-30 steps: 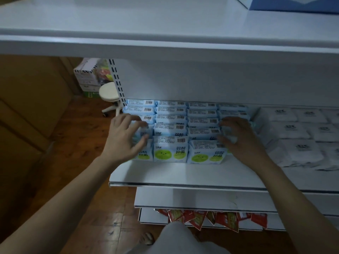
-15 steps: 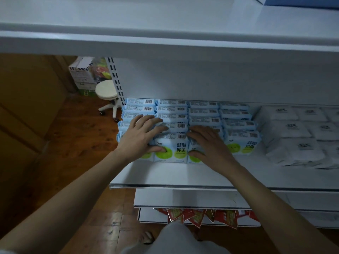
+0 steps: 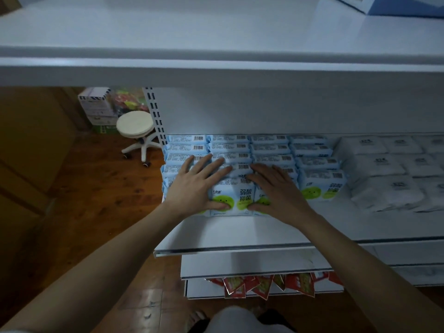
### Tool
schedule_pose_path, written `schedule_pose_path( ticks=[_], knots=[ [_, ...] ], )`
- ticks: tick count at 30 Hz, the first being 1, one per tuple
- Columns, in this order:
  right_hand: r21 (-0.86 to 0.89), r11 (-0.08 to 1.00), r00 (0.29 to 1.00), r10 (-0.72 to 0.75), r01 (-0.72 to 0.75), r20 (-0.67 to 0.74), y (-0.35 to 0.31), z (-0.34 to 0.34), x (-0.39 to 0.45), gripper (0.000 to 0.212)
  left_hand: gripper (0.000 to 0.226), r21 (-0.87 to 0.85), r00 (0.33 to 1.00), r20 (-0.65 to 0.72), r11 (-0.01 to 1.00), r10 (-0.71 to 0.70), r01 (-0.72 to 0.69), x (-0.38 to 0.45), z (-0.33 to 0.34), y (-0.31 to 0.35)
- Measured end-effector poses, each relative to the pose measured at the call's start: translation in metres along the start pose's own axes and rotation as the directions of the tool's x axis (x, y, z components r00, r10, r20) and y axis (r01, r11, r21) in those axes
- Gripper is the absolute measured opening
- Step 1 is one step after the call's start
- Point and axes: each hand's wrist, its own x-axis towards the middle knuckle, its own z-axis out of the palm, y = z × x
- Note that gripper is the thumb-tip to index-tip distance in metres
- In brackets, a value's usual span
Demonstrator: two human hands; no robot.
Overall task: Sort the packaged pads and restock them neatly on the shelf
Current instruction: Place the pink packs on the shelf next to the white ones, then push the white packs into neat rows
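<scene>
1. Head view: my left hand [image 3: 196, 186] lay flat on the blue pad packs [image 3: 269, 150], fingers spread and straight over the tops of the left columns, thumb touching the face of the front pack [image 3: 231, 197].
2. My right hand [image 3: 276, 188] lay flat just beside it, fingers spread over the next column, thumb on the front of the neighbouring pack. Neither hand gripped anything; both only pressed.
3. Judged purpose: palms on top plus thumbs on the front faces let me square the front row and push the columns back in line, so the block sat neat.
4. The blue packs stood on the shelf [image 3: 240, 234] in four columns, running from the back panel to partway forward, barcodes up. The rightmost front pack [image 3: 322, 189] sat slightly further back than the one under my thumbs.
5. White pad packs [image 3: 384, 193] lay flat to the right of the blue block, near it but not touching as far as I could tell.
6. Hidden: my left hand covered the leftmost front pack almost fully; the third column's front pack was mostly under my right hand.
7. Hard to read: dim light, white pack labels were blurred. The white packs were cut off at the right edge.
8. Red packets [image 3: 264, 284] hung below, half hidden by the lower shelf lip. A stool [image 3: 135, 123] stood on the floor to the left.
</scene>
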Motion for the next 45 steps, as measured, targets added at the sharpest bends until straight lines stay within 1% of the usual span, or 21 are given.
schedule_pose_path(
  ticks=[3, 6, 8, 11, 14, 17, 20, 22, 25, 29, 31, 35, 37, 40, 41, 43, 44, 45],
  knots=[
    [-0.018, 1.000, 0.999, 0.020, -0.020, 0.039, -0.005, -0.004, 0.001, 0.075, 0.096, -0.008, 1.000, 0.014, 1.000, 0.007, -0.007, 0.000, 0.000, -0.002],
    [0.005, 0.998, 0.988, 0.061, -0.062, 0.143, -0.008, -0.013, -0.002, 0.080, 0.097, -0.023, 0.999, 0.041, 1.000, 0.005, -0.004, 0.000, -0.003, 0.000],
    [0.027, 0.997, 0.978, 0.061, -0.068, 0.199, -0.010, -0.021, -0.002, 0.083, 0.099, -0.035, 0.999, 0.052, 0.999, -0.001, 0.003, -0.002, -0.006, 0.001],
    [0.100, 0.991, 0.976, 0.063, -0.085, 0.207, -0.014, -0.037, -0.003, 0.073, 0.099, -0.038, 0.998, 0.060, 0.999, -0.026, 0.028, -0.005, -0.016, 0.005],
    [0.184, 0.969, 0.981, 0.141, -0.164, 0.133, -0.014, -0.051, -0.006, 0.056, 0.099, -0.073, 0.999, -0.013, 0.996, -0.051, 0.050, 0.002, -0.031, 0.023],
    [0.215, 0.948, 0.972, 0.234, -0.235, 0.032, -0.005, -0.067, -0.015, 0.038, 0.097, -0.114, 0.991, -0.098, 0.990, -0.092, 0.081, 0.017, -0.050, 0.056],
    [0.298, 0.912, 0.952, 0.305, -0.282, -0.033, 0.011, -0.089, -0.034, 0.023, 0.098, -0.142, 0.978, -0.072, 0.973, -0.195, 0.183, 0.033, -0.071, 0.100],
    [0.324, 0.892, 0.940, 0.340, -0.315, -0.022, 0.025, -0.106, -0.054, 0.018, 0.088, -0.152, 0.961, -0.046, 0.952, -0.274, 0.264, 0.044, -0.085, 0.136],
    [0.307, 0.880, 0.926, 0.378, -0.362, 0.008, 0.050, -0.133, -0.096, 0.019, 0.074, -0.258, 0.939, 0.021, 0.905, -0.344, 0.337, 0.062, -0.100, 0.195],
    [0.209, 0.880, 0.904, 0.422, -0.427, 0.069, 0.084, -0.165, -0.151, 0.023, 0.069, -0.377, 0.917, 0.057, 0.842, -0.394, 0.386, 0.088, -0.112, 0.264],
    [0.160, 0.872, 0.887, 0.452, -0.462, 0.096, 0.100, -0.176, -0.174, 0.025, 0.067, -0.413, 0.915, 0.081, 0.822, -0.396, 0.392, 0.098, -0.114, 0.294],
    [0.076, 0.866, 0.860, 0.476, -0.495, 0.184, 0.129, -0.195, -0.208, 0.027, 0.066, -0.435, 0.902, 0.193, 0.790, -0.387, 0.432, 0.117, -0.119, 0.338],
    [0.057, 0.862, 0.846, 0.477, -0.503, 0.239, 0.143, -0.198, -0.216, 0.032, 0.064, -0.470, 0.880, 0.259, 0.744, -0.398, 0.475, 0.127, -0.116, 0.352],
    [-0.005, 0.857, 0.810, 0.489, -0.515, 0.325, 0.161, -0.194, -0.217, 0.036, 0.065, -0.589, 0.844, 0.339, 0.606, -0.416, 0.535, 0.140, -0.101, 0.367],
    [-0.047, 0.861, 0.807, 0.493, -0.507, 0.325, 0.166, -0.193, -0.214, 0.035, 0.068, -0.626, 0.830, 0.349, 0.550, -0.435, 0.552, 0.145, -0.094, 0.369],
    [-0.139, 0.868, 0.827, 0.496, -0.476, 0.264, 0.171, -0.188, -0.207, 0.039, 0.080, -0.696, 0.826, 0.362, 0.465, -0.431, 0.547, 0.152, -0.086, 0.374],
    [-0.179, 0.870, 0.844, 0.491, -0.460, 0.217, 0.173, -0.184, -0.203, 0.048, 0.085, -0.732, 0.839, 0.357, 0.434, -0.411, 0.525, 0.154, -0.083, 0.377],
    [-0.202, 0.874, 0.862, 0.475, -0.441, 0.175, 0.176, -0.178, -0.199, 0.060, 0.083, -0.774, 0.853, 0.343, 0.396, -0.392, 0.493, 0.157, -0.082, 0.380]
  ],
)
